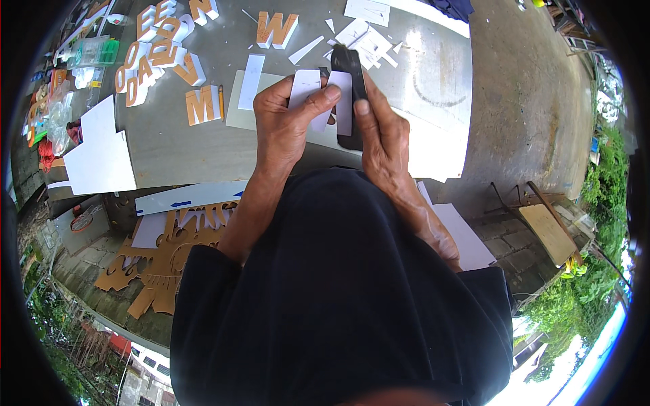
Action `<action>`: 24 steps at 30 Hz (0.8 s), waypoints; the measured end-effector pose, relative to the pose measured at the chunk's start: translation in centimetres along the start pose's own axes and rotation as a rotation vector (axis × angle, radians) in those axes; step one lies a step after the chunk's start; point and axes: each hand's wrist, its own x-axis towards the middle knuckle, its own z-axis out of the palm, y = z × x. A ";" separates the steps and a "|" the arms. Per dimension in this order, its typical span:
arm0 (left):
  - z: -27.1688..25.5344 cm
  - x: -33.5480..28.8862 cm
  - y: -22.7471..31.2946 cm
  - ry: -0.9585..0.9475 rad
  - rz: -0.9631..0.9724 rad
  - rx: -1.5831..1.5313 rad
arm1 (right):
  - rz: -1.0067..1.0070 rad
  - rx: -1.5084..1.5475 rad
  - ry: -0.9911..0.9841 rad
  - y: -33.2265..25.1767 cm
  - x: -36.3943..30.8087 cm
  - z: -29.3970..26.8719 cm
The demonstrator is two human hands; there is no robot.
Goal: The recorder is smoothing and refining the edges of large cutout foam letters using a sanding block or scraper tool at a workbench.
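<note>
My left hand is closed on a white strip, with its thumb stretched across toward the right. A second white strip stands upright by that thumb tip, against a long black tool. The fingers of my right hand are wrapped round this tool, the thumb lying along its side. I cannot make out the tool's exact kind. Both hands are above the near part of the grey table. Behind the fingers, the lower ends of the strips are partly hidden.
Several brown-faced white block letters stand at the far left, near a pencil. White scraps lie beyond my hands. A large white sheet overhangs the left edge. Cut brown cardboard lies below the table. A wooden chair is at right.
</note>
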 end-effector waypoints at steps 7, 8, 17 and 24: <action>0.1 -0.3 -0.5 -0.066 -0.017 0.151 | 0.142 -0.021 -0.019 -0.5 0.2 -0.7; 0.0 -0.1 -0.3 -0.057 -0.019 0.155 | 0.032 -0.087 0.011 0.5 -0.4 -0.3; -0.7 0.8 0.5 0.029 0.015 0.067 | -0.190 -0.287 0.000 0.7 -1.7 0.5; -2.0 1.4 0.6 -0.005 0.122 -0.054 | 0.127 -0.071 0.049 -0.1 -1.2 -1.7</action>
